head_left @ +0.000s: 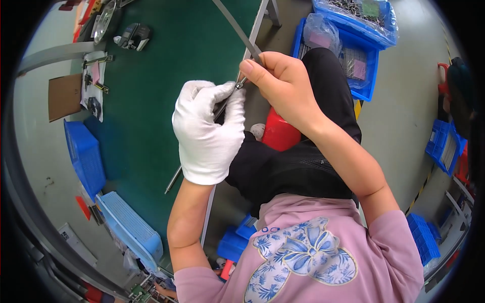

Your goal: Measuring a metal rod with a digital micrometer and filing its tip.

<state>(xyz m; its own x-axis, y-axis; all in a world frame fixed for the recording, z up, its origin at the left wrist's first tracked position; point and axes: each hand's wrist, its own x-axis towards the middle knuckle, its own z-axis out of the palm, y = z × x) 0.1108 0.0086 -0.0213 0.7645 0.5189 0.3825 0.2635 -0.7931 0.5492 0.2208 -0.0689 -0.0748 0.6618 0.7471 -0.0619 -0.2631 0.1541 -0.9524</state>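
My left hand [209, 131] wears a white glove and is closed around a thin metal rod [173, 180]. The rod's far end, a small shiny metal tip [239, 86], sticks out between thumb and forefinger. My bare right hand [283, 83] pinches a long, flat, grey metal strip [236, 26], which slants up and to the left past the table edge. The strip's near end is hidden by my right fingers, close to the rod's tip; I cannot tell whether the two touch.
The green tabletop [174, 40] carries a dark micrometer-like gauge [135, 37], calipers [97, 74] and a cardboard piece [64, 97]. Blue baskets [130, 222] line its left side. Blue bins [371, 76] of metal parts stand right of my knee, near a red object [281, 132].
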